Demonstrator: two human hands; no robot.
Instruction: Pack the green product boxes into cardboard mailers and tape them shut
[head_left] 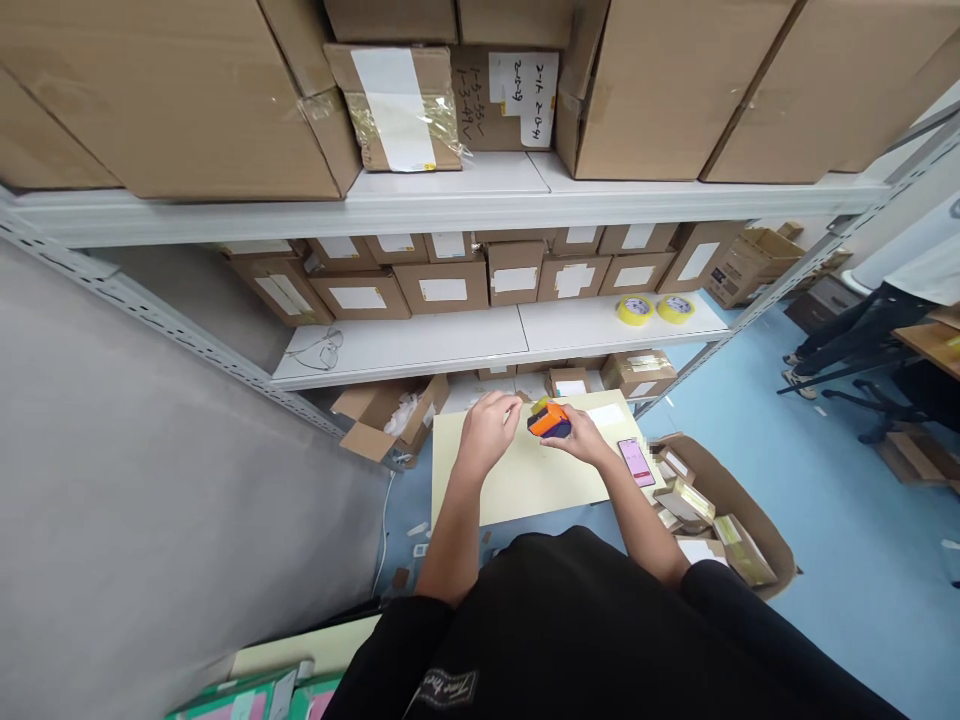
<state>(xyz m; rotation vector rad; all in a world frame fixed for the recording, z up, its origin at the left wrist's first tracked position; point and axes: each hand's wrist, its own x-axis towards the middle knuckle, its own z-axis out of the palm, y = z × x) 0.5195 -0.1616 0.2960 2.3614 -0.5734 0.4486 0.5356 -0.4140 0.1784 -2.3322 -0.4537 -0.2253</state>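
Observation:
My right hand (583, 438) grips an orange and dark tape dispenser (550, 420) above the pale yellow tabletop (525, 488). A bit of yellow tape shows at the dispenser's far side. Just left of it, apart from the dispenser, my left hand (489, 428) is raised with its fingers bent and the tips pinched together. Whatever those fingertips may hold is too small to make out. A phone (637, 462) with a lit pink screen lies on the tabletop's right side, and a white sheet (606, 416) lies behind my right hand.
Ahead rises a shelf rack (420, 350) loaded with cardboard boxes. Two yellow tape rolls (635, 310) and a pair of glasses (328, 350) rest on its middle shelf. At right stands a large carton (776, 545) of small boxes; an open box (360, 440) is left. Another person (847, 320) stands farther right.

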